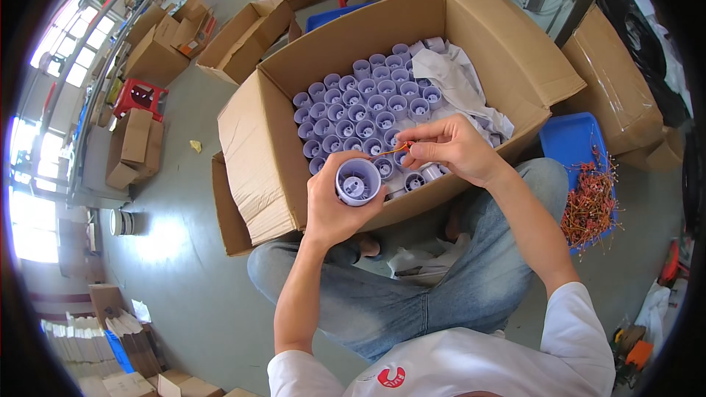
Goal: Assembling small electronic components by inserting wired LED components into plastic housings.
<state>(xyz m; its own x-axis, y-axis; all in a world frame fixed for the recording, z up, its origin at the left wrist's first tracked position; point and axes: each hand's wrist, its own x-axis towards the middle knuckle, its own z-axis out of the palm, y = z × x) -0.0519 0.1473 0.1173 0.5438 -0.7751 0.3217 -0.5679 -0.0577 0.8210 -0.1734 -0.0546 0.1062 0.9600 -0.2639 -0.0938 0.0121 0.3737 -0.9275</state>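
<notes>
Lavender plastic, open-topped and round, the cup (359,176) sat in the left hand (327,202), whose thumb and fingers curved around its outer wall. Its mouth faced up toward the camera, showing a small round fitting (354,187) at the bottom. Farther forward and to the right, the right hand (448,148) was turned inward, its thumb and fingertips pinched narrowly on a thin red-and-yellow wire lead (399,149). That lead stretched toward the cup's rim; whether it touched the cup could not be told. Both forearms came up from the lower edge, the right one slanting inward past a denim-covered knee (540,184).

Below the hands stood a large open cardboard carton (250,162), holding rows of similar lavender cups (357,112), mostly upright, with crumpled white sheeting (452,77) along its right side. Right of the knee, a blue plastic tub (570,136) bore a tangled heap of red-and-yellow wire leads (588,202), some straggling over the edge.

Glossy grey floor (191,279) spread around the carton. Smaller cardboard boxes (156,59), a red plastic stool (140,98) and a white pail (121,222) stood toward the left, near bright windows (33,228).
</notes>
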